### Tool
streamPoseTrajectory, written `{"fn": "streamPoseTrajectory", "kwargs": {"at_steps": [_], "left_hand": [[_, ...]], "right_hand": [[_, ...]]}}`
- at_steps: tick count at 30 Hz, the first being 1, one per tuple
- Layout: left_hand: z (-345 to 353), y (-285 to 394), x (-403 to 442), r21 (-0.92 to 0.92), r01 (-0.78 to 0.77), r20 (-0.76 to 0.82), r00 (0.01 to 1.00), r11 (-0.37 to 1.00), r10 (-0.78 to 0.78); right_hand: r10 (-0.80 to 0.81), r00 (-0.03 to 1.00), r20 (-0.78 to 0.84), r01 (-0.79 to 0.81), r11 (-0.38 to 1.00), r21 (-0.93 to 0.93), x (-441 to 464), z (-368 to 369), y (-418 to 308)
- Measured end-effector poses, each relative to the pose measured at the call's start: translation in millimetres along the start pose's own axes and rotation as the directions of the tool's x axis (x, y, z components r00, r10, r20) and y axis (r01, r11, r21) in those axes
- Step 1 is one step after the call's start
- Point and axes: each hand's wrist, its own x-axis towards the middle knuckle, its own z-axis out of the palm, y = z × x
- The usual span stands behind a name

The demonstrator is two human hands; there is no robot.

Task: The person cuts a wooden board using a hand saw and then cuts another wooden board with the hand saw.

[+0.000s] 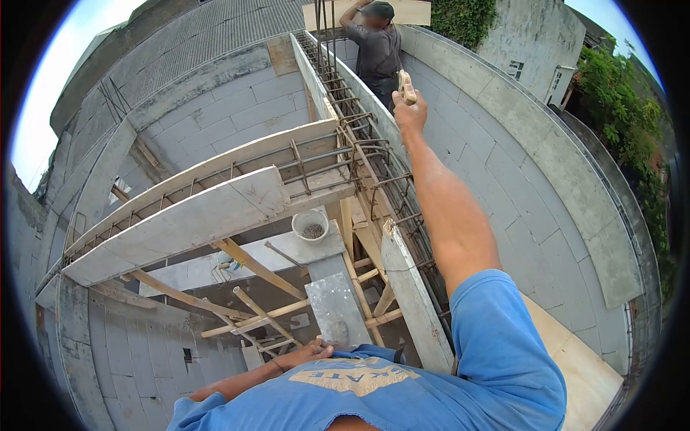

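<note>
One wooden handle (407, 87) is in the right hand (410, 115), whose fingers are closed around it, raised above the steel bars (368, 140) and near a person in dark clothes (378, 57). The left hand (309, 353) lies by the waist of the blue shirt (359, 391), its fingers bent, and I cannot tell if they hold something. Below the boards, a white bucket (311, 225) contains small dark pieces.

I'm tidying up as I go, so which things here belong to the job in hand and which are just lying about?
Likely in the job:
- wooden handle in your right hand
- rebar
- boards beside it

Seemingly just lying about, though maybe for later:
- bucket
- thin rod on the planks
- plywood at lower right
</note>
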Motion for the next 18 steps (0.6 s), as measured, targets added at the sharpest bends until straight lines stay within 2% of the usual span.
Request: {"fn": "streamPoseTrajectory", "kwargs": {"at_steps": [2,5,7,8,10,13,16,18], "left_hand": [[-5.0,0.1,-0.9,0.018,0.005,0.037,0.999,1.0,-0.006],[-0.8,-2.2,-1.8,-0.033,0.042,0.067,0.997,0.999,-0.04],[12.6,9.1,-4.6,-0.05,-0.03,-0.117,0.993,0.998,0.024],[14.6,10.8,-4.2,-0.05,-0.026,-0.118,0.993,0.998,0.02],[15.0,14.2,-2.4,-0.149,-0.015,-0.007,1.0,0.989,0.014],[12.1,5.2,-5.1,-0.173,0.018,-0.061,0.998,0.985,-0.028],[13.4,-12.1,-1.8,-0.099,0.089,-0.095,0.991,0.991,-0.099],[16.5,-24.1,5.3,-0.08,0.059,-0.115,0.991,0.995,-0.068]], "right_hand": [[-0.062,0.998,0.017,0.062,0.998,0.019,-2.6,0.7,-1.6],[-0.074,0.993,0.095,0.073,0.997,0.016,-6.4,-3.0,-7.4],[-0.081,0.988,0.13,0.079,0.997,0.019,-10.8,-4.6,-14.9],[-0.086,0.988,0.132,0.082,0.996,0.036,-11.9,-4.6,-15.7],[-0.091,0.988,0.128,0.085,0.995,0.052,-14.0,-6.0,-17.1],[-0.117,0.989,0.092,0.112,0.992,0.057,-11.8,-4.5,-14.9],[-0.115,0.986,0.119,0.107,0.992,0.065,-8.8,-3.3,-11.3],[-0.052,0.982,0.179,0.04,0.997,0.072,-5.5,-2.5,-8.0]]}}
